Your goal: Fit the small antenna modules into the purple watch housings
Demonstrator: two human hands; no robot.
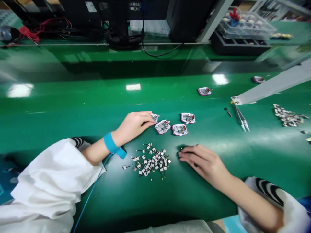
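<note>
My left hand (136, 125), with a blue wrist strap (110, 143) and cord, pinches the left edge of a small opened watch case (155, 117); the fingers cover part of it. Touching or close beside that case is a second watch case (162, 127) with its circuit board showing. Two more, an upper watch case (188, 117) and a lower watch case (180, 129), lie just to the right. My right hand (206, 163) is low over the table, fingers curled together, with a tiny dark part at the tips that I cannot make out. Between the hands spreads a pile of small square parts with short leads (153, 161).
Tweezers (240, 118) and a small dark pin-like piece (227, 112) lie right, by a white metal arm (274, 82). Another watch case (204, 91) sits farther back. At far right is a heap of small metallic parts (288, 116). A monitor stand (121, 35) stands behind.
</note>
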